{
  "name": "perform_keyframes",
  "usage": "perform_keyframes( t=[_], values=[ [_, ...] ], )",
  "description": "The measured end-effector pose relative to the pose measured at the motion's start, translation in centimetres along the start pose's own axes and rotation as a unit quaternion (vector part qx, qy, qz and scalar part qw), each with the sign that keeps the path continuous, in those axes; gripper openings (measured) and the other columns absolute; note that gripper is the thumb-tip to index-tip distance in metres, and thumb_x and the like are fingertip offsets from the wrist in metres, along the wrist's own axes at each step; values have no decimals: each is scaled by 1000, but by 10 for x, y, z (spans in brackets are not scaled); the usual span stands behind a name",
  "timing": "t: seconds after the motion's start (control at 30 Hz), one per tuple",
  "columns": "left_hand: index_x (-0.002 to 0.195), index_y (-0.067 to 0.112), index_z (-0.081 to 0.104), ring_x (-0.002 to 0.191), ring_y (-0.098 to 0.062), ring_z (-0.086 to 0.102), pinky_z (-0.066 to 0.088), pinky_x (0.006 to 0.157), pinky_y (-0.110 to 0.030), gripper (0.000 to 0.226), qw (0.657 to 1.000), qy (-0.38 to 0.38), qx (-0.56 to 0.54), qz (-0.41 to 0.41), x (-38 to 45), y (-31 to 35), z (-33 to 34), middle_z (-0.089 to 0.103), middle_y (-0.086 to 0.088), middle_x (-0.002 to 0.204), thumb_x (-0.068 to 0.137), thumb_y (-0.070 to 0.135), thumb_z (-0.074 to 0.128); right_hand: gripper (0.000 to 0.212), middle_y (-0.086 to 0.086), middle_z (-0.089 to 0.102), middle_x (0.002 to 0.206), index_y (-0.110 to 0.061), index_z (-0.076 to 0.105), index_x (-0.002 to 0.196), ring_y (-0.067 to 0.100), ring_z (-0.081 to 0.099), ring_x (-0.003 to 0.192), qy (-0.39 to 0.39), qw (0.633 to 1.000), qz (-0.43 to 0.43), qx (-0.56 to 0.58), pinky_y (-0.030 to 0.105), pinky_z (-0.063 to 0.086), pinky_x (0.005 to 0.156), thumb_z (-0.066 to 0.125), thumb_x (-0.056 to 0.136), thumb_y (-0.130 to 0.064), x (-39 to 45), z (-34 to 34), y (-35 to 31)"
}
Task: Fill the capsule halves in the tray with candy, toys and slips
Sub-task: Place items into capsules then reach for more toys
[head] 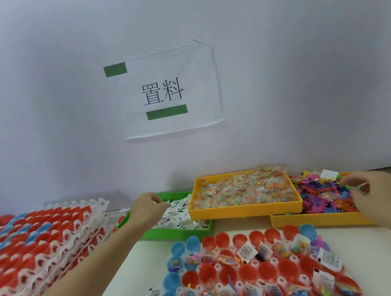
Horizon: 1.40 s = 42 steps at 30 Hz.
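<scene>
A clear tray (236,284) of red and blue capsule halves lies in front of me; several halves hold candy packets, toys and white slips, others in the far row and a middle row are bare. My left hand (146,208) reaches into the green bin (174,232) of white slips, fingers pinched together over them. My right hand (376,198) is over the yellow bin (316,219) of small coloured toys, fingers closed on a toy. The yellow bin (243,211) of candy packets sits between the two.
Stacks of clear trays (44,246) loaded with red and blue capsule halves stand at the left. One loose slip (154,295) lies on the table left of the working tray. A white wall with a taped paper sign (167,91) rises behind the bins.
</scene>
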<state>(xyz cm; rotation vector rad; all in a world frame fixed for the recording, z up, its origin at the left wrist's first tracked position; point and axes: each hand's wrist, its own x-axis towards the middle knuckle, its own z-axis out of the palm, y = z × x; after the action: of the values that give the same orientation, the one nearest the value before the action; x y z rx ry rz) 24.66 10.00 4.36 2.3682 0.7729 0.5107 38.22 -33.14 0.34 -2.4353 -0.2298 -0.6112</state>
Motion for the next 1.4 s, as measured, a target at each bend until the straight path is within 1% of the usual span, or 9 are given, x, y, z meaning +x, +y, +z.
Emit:
perform_keyframes(
  t=[0.13, 0.3, 0.43, 0.63, 0.8, 0.97, 1.13, 1.27, 1.4],
  values=[
    [84, 18, 67, 69, -10, 59, 40, 51, -15, 3, 990, -69, 103, 63, 4, -5, 7, 65, -1, 97, 84, 15, 68, 17, 8, 75, 95, -20, 77, 90, 24, 58, 79, -33, 999, 7, -28, 40, 53, 81, 75, 81, -5, 2, 8, 12],
    [87, 23, 69, 57, -6, 49, 37, 47, -15, 13, 965, -209, 103, 123, 2, 9, 22, 51, 12, 63, 78, 15, 64, 27, -2, 68, 77, -31, 68, 76, 22, 59, 76, -61, 998, 16, -19, 38, 52, 76, 81, 77, -7, 2, 10, 18],
    [104, 18, 64, 74, -9, 51, 39, 64, -27, 25, 954, -248, 108, 128, 4, 10, 28, 56, 8, 81, 81, 28, 62, 33, -16, 56, 67, -35, 64, 71, 20, 58, 73, -61, 998, 13, -24, 33, 47, 72, 81, 77, -7, 1, 10, 19],
    [80, 26, 65, 71, -7, 53, 38, 57, -19, 6, 952, -222, 151, 145, 7, 5, 30, 59, 5, 82, 85, 23, 67, 40, -24, 55, 65, -41, 61, 66, 20, 60, 69, -42, 999, 16, -28, 35, 50, 69, 83, 73, -8, 5, 18, 27],
    [99, 16, 66, 76, -13, 60, 46, 59, -19, 11, 980, -121, 100, 121, 5, 4, 29, 61, 0, 95, 93, 22, 60, 48, -15, 61, 68, -43, 53, 65, 20, 62, 69, -15, 998, 55, -16, 47, 58, 71, 85, 71, -8, 20, 40, 63],
    [97, 10, 66, 58, -12, 53, 40, 51, -20, 13, 992, -3, 101, 75, 11, 3, 11, 61, -2, 82, 93, 13, 55, 46, -16, 59, 67, -44, 53, 67, 16, 59, 66, 0, 997, 71, -39, 44, 58, 63, 87, 67, -12, 33, 61, 99],
    [85, 9, 70, 77, -15, 56, 45, 66, -24, 26, 972, -126, 194, 31, 8, -2, 10, 65, -2, 89, 78, 32, 80, 46, -21, 57, 60, -49, 56, 72, 8, 56, 59, 12, 997, 64, -52, 38, 56, 55, 88, 63, -16, 34, 71, 111],
    [89, 10, 72, 76, -12, 61, 52, 70, -24, 17, 978, -103, 175, 40, 6, -1, 18, 71, -6, 103, 79, 22, 80, 63, -19, 60, 61, -62, 55, 84, 7, 58, 60, 2, 998, 41, -38, 40, 57, 55, 86, 67, -11, 32, 66, 103],
    [89, 8, 68, 67, -9, 57, 46, 58, -19, 15, 983, -113, 142, 41, 3, 5, 20, 68, -4, 83, 83, 18, 76, 59, -19, 57, 56, -58, 55, 81, 7, 56, 55, 18, 999, 13, -48, 34, 52, 50, 87, 67, -11, 26, 46, 79]
  ],
)
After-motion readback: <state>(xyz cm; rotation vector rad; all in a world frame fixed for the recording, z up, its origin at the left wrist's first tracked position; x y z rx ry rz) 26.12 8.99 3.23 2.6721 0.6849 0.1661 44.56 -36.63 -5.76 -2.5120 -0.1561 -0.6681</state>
